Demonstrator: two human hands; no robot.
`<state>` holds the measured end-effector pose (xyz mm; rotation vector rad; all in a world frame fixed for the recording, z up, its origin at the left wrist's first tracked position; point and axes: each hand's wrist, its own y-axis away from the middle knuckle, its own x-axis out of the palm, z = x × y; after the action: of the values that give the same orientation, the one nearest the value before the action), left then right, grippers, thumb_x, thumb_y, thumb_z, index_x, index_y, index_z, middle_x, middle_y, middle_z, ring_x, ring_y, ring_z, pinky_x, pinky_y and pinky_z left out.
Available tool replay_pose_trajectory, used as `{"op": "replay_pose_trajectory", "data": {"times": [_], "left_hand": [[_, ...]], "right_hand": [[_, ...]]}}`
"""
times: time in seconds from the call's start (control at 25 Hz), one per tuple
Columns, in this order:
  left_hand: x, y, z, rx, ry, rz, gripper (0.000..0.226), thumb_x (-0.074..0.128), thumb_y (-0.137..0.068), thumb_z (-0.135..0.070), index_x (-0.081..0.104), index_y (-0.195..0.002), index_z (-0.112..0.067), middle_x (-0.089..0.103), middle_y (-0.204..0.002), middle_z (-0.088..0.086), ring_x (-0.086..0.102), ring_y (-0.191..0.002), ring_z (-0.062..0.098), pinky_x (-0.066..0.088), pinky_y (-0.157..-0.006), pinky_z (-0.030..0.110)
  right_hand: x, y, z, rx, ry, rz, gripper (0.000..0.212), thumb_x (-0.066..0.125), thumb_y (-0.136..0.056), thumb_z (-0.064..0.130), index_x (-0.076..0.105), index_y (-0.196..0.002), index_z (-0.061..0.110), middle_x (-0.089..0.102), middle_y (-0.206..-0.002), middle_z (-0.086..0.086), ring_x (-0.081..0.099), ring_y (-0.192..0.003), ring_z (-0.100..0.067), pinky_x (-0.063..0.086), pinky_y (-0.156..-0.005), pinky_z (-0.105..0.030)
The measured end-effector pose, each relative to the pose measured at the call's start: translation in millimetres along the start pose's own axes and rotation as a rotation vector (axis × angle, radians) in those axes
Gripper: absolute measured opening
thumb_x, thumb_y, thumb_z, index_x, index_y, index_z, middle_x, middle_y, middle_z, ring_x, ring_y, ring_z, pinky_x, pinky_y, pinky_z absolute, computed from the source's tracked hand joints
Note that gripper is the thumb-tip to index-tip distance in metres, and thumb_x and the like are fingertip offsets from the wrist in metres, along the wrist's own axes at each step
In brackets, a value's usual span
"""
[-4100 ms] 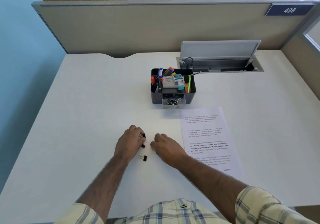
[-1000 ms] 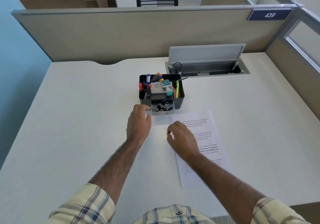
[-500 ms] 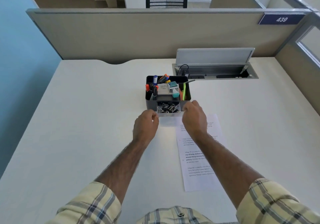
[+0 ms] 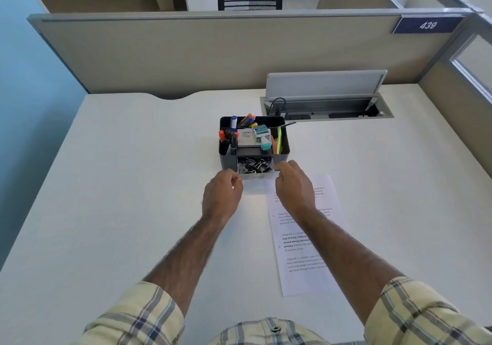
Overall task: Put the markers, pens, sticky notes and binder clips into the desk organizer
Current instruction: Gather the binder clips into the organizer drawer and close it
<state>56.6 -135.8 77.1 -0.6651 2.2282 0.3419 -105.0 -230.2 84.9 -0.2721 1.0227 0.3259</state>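
Binder clips are lying in the pulled-out drawer at the near side of the organizer on the desk. Right hand is pinching the drawer's right front corner. Fingers of the left hand are curling at its left corner, grip impossible to tell.

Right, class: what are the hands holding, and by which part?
The open drawer holding the binder clips, by its front corners: left hand at the left corner, right hand at the right.

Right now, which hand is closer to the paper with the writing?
Right. The right hand overlaps the paper's top edge; the left hand is apart, off to its left.
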Motion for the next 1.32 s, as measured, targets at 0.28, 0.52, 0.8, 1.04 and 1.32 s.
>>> {"op": "replay_pose_trajectory", "data": {"times": [0.28,0.52,0.8,1.04,1.32], "left_hand": [[-0.1,-4.8,-2.1,-0.033,0.030,0.011,0.011,0.055,-0.097,-0.026,0.065,-0.097,-0.022,0.067,-0.093,-0.010,0.062,-0.081,0.013,0.051,-0.066,0.030],[-0.4,-9.3,-1.6,-0.061,0.021,0.014,0.010,0.058,-0.096,-0.030,0.065,-0.095,-0.023,0.067,-0.089,-0.011,0.063,-0.080,0.013,0.056,-0.068,0.034],[0.6,-22.6,-10.3,-0.098,0.060,0.015,0.015,0.058,-0.098,-0.030,0.068,-0.097,-0.018,0.068,-0.087,-0.008,0.063,-0.080,0.015,0.057,-0.073,0.037],[2.8,-25.5,-14.4,-0.119,0.097,-0.001,0.016,0.056,-0.099,-0.028,0.068,-0.104,-0.019,0.071,-0.096,-0.006,0.065,-0.086,0.014,0.057,-0.074,0.035],[6.1,-24.7,-15.0,-0.146,0.102,-0.059,0.024,0.056,-0.098,-0.026,0.068,-0.117,-0.019,0.073,-0.110,-0.001,0.067,-0.094,0.019,0.059,-0.082,0.040]], "right_hand": [[3.1,-5.2,10.3,0.042,-0.063,0.026,0.028,0.042,-0.098,0.008,0.064,-0.114,0.018,0.064,-0.112,0.000,0.060,-0.090,-0.019,0.055,-0.076,-0.037],[5.5,-8.0,9.2,0.259,-0.183,0.015,0.006,0.056,-0.093,0.016,0.055,-0.089,0.021,0.061,-0.090,0.006,0.058,-0.079,-0.016,0.049,-0.065,-0.034],[7.7,-22.4,11.1,0.297,-0.250,0.077,0.021,0.059,-0.098,0.032,0.061,-0.080,0.020,0.063,-0.076,0.008,0.060,-0.071,-0.012,0.044,-0.057,-0.027],[12.5,-31.2,11.2,0.298,-0.266,0.071,0.025,0.058,-0.097,0.036,0.064,-0.081,0.019,0.064,-0.073,0.007,0.061,-0.069,-0.015,0.051,-0.061,-0.031],[14.8,-30.3,12.2,0.331,-0.297,0.009,0.016,0.059,-0.097,0.033,0.066,-0.098,0.018,0.067,-0.089,0.005,0.063,-0.081,-0.015,0.056,-0.071,-0.034]]}}
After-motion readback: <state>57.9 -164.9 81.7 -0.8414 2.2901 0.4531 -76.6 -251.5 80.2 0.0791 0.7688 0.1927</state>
